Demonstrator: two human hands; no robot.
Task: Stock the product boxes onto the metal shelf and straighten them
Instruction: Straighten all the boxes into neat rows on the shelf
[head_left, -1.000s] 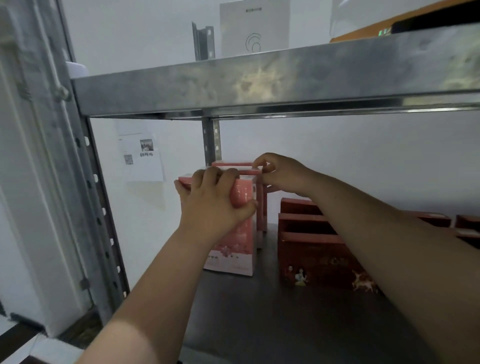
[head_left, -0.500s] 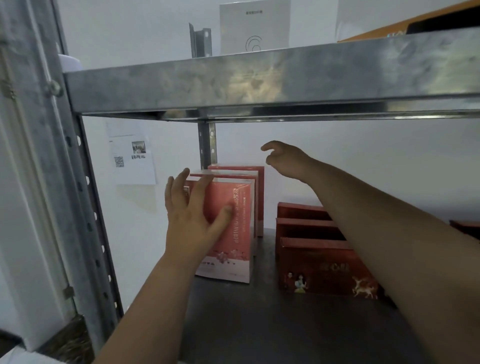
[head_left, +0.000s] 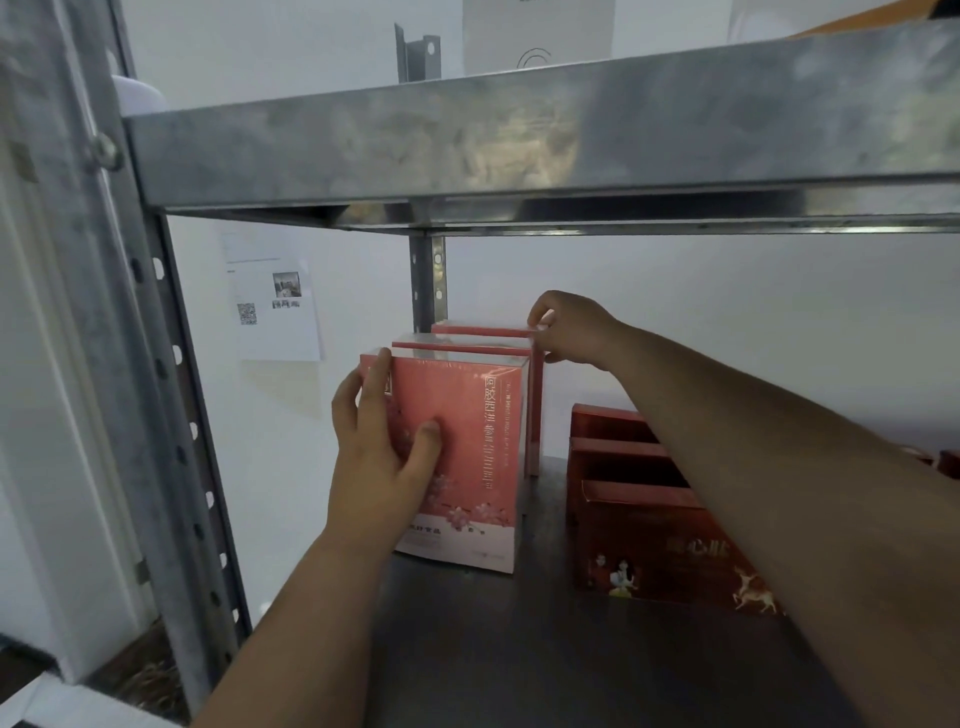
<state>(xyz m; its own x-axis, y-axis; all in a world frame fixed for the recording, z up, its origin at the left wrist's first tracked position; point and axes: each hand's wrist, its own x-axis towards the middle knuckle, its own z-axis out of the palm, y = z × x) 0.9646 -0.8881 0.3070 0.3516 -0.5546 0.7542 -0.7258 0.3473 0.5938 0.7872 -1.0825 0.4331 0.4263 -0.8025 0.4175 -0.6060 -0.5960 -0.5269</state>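
Three pink product boxes stand upright in a row, front to back, on the dark shelf board (head_left: 519, 649) of the metal shelf. My left hand (head_left: 382, 452) grips the left edge of the front pink box (head_left: 478, 467), thumb on its face, fingers round its side. My right hand (head_left: 569, 327) pinches the top right corner of the rear pink box (head_left: 483, 329). Only the top strip of the middle pink box (head_left: 457, 345) shows.
Several dark red boxes (head_left: 649, 545) stand in a row right of the pink ones, partly behind my right forearm. A metal upright (head_left: 171, 415) with holes is at left, the upper shelf beam (head_left: 519, 135) overhead. A paper notice (head_left: 275, 301) hangs on the wall.
My left hand went from the front box's top, opened flat, then closed on its left edge. My right hand lifted off the boxes and came back down onto the rear box's corner.
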